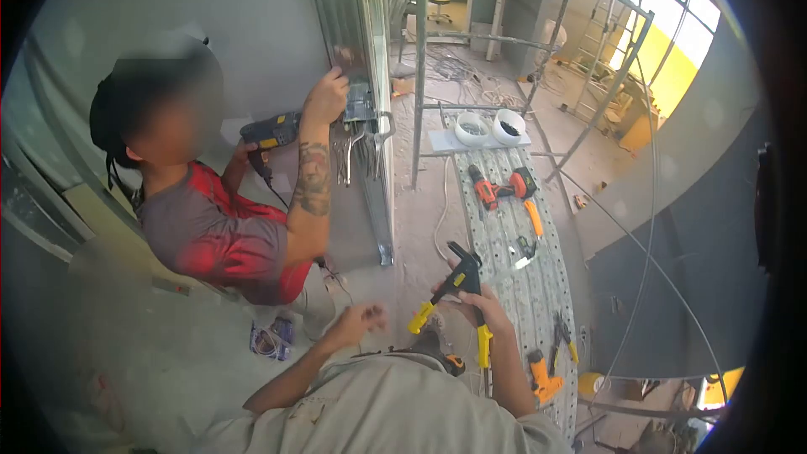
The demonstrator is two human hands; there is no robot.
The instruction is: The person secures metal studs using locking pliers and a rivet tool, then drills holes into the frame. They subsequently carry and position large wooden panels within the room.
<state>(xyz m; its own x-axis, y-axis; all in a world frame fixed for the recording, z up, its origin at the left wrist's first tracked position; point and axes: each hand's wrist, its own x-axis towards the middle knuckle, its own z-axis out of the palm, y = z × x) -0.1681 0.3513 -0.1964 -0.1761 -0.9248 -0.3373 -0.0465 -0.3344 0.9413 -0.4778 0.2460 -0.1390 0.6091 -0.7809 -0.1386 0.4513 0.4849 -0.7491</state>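
My right hand holds a black tool with yellow handles, its handles spread apart and its head tilted up and left. My left hand is raised at the left of the tool, not touching it, with its fingers curled loosely and apart. Right of my right hand, the perforated metal plank bears a red and black cordless drill, a second red tool, an orange-handled tool, an orange tool and pliers.
At the left, a co-worker holds a power drill and reaches to a metal frame. Two white tubs of small parts stand at the plank's far end. Scaffold poles, hanging cables and a ladder lie beyond.
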